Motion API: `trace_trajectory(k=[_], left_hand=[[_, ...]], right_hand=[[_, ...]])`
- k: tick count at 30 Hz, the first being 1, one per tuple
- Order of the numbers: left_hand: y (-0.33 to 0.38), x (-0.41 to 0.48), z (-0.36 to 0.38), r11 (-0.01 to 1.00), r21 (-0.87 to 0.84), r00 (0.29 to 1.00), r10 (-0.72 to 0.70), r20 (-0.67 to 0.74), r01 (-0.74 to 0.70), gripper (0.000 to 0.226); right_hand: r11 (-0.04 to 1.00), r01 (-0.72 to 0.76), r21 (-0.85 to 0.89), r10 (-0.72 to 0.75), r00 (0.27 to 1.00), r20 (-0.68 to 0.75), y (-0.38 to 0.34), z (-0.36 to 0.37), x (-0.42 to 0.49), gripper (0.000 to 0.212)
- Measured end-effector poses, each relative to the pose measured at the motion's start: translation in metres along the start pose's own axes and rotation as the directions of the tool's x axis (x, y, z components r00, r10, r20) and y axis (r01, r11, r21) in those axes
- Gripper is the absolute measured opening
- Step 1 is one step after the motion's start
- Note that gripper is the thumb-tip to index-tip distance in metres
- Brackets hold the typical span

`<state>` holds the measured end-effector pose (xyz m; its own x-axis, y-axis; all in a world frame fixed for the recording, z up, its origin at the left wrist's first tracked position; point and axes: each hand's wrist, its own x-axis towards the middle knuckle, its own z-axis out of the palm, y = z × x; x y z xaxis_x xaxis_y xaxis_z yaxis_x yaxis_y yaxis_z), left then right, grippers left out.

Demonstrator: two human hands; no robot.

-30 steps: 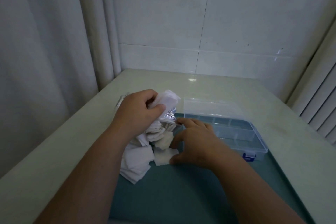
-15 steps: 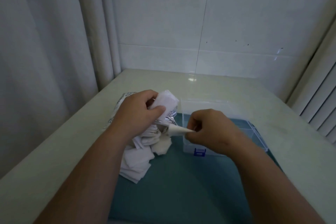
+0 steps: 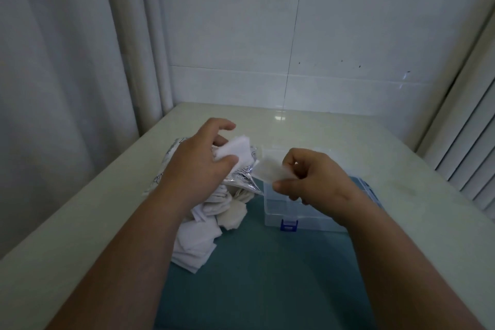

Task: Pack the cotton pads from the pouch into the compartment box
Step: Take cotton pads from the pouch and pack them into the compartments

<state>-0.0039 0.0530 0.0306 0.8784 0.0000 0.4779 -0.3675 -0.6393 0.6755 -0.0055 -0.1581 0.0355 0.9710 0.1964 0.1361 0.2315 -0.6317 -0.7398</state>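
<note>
My left hand [image 3: 199, 158] holds white cotton pads [image 3: 235, 151] at the mouth of the silvery pouch [image 3: 241, 182], thumb pressed on them, index finger lifted. My right hand [image 3: 313, 178] pinches a single cotton pad [image 3: 269, 169] between thumb and fingers, just above the left end of the clear compartment box [image 3: 278, 209]. The box has a blue latch [image 3: 288, 224] and its lid stands open behind. My right wrist hides most of its compartments. A heap of loose white pads [image 3: 195, 244] lies below the pouch.
Everything sits on a teal mat [image 3: 254, 276] on a pale tabletop [image 3: 80, 222]. A tiled wall stands behind, a curtain hangs at the left, and a ribbed panel [image 3: 471, 142] rises at the right.
My right hand picked one pad off the mat, lifted it and now holds it higher above the box's left end. My left index finger has lifted off the pads.
</note>
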Motion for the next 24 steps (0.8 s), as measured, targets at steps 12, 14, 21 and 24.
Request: trace_trajectory(k=[12, 14, 21, 24], left_hand=[[0.0025, -0.0006, 0.0053, 0.998, -0.062, 0.998, -0.004, 0.066, 0.008, 0.043], [0.0025, -0.0009, 0.0056, 0.998, -0.064, 0.997, -0.005, 0.071, 0.010, 0.042], [0.0022, -0.0006, 0.0073, 0.999, -0.035, 0.996, -0.012, 0.087, 0.015, 0.042], [0.0027, -0.0009, 0.0075, 1.000, -0.013, 0.996, -0.005, 0.090, 0.007, 0.041]], right_hand=[[0.943, 0.058, 0.328, -0.016, 0.992, -0.129, 0.0004, 0.0044, 0.0032, 0.011], [0.901, 0.027, 0.432, 0.023, 0.994, -0.109, -0.0004, 0.0048, 0.0031, 0.009], [0.816, -0.016, 0.578, 0.090, 0.991, -0.100, 0.0013, 0.0053, 0.0052, 0.023], [0.814, 0.015, 0.581, 0.074, 0.989, -0.129, 0.0020, 0.0049, 0.0047, 0.028]])
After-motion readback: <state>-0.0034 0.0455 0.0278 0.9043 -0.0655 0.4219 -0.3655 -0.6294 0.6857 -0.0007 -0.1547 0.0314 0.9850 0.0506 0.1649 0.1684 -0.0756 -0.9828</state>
